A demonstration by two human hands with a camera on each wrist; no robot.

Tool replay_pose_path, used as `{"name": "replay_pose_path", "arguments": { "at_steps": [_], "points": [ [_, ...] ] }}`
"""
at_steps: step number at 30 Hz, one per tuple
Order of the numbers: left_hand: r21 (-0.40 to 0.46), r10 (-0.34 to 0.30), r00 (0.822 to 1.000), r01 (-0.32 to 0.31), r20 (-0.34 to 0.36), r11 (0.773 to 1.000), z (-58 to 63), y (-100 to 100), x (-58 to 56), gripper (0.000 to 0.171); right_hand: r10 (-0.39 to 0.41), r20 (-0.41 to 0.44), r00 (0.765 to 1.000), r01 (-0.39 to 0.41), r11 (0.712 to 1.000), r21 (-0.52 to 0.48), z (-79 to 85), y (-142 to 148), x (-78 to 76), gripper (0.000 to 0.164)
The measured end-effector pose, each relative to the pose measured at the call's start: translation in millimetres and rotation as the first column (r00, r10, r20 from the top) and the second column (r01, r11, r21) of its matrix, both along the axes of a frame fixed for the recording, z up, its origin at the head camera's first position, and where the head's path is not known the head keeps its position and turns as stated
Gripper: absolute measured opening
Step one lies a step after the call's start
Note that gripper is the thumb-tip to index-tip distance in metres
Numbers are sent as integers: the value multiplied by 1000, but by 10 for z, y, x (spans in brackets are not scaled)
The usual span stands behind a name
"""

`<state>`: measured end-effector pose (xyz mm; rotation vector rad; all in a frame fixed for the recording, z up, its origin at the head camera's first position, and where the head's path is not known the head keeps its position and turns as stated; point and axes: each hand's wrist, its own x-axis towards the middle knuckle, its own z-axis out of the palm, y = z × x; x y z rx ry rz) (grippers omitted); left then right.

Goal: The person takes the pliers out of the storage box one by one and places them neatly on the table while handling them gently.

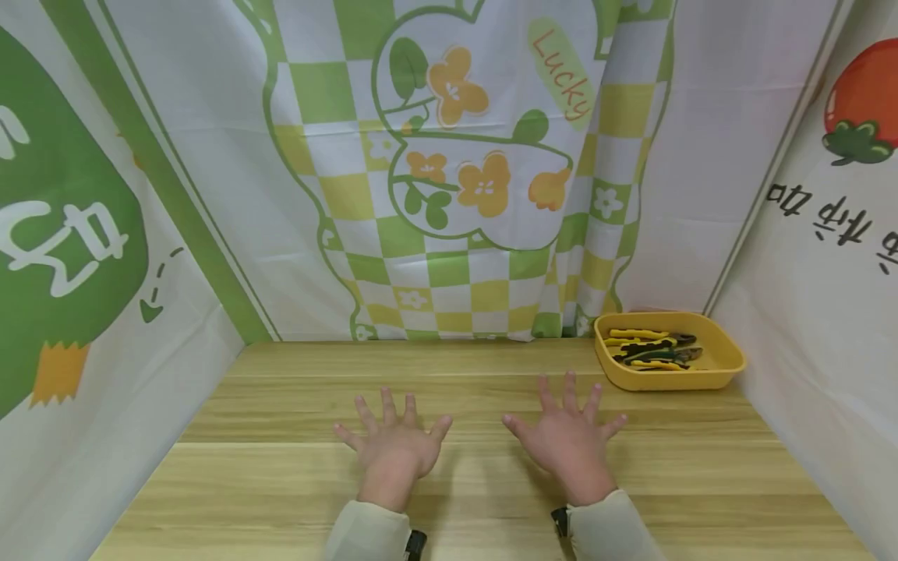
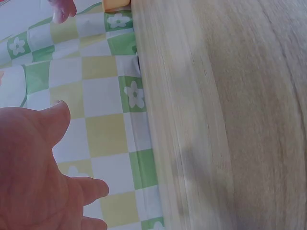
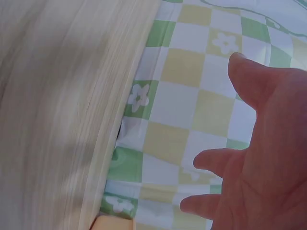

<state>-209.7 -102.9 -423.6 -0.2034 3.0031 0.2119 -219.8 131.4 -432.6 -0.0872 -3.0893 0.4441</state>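
Yellow tray (image 1: 666,380), tools (image 1: 647,347) inside: at two o'clock from right hand (image 1: 570,442). Right hand: fingers spread, grasping nothing. Left hand (image 1: 398,448): at nine o'clock from right hand, fingers likewise spread, unclasped.

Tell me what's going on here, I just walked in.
A person is holding both hands out over a wooden table, fingers spread. Neither the left hand nor the right hand is holding anything. A yellow tray with several plier-like hand tools in it sits at the table's far right corner, nearer the right hand; neither hand is touching it. A checked, flowered cloth hangs behind the table.
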Motion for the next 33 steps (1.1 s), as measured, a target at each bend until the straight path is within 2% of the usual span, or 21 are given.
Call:
{"name": "replay_pose_path", "arguments": {
  "at_steps": [12, 18, 23, 29, 31, 33],
  "points": [
    [10, -1, 1000, 1, 9, 1000, -4, -38, -7, 96, -8, 0, 1000, 8, 999, -39, -34, 166, -116, 114],
    [20, -1, 1000, 1, 13, 1000, 0, -55, -9, 96, -28, -103, 994, 18, 995, -97, -88, 346, -216, 112],
    [37, 3, 1000, -3, 15, 999, 8, -73, -3, 96, -82, -164, 983, 44, 973, -225, -64, 575, -312, 107],
    [45, 23, 1000, -23, 11, 999, -9, -118, 6, 96, -180, -201, 963, 81, 903, -421, -67, 959, -384, 101],
    [50, 20, 1000, -20, 2, 999, -12, -127, 3, 96, -223, -206, 953, 90, 856, -510, -84, 1100, -391, 99],
    [60, 16, 1000, -16, -1, 998, -14, -132, -4, 96, -277, -196, 941, 105, 787, -608, -107, 1226, -393, 99]
  ]
}}
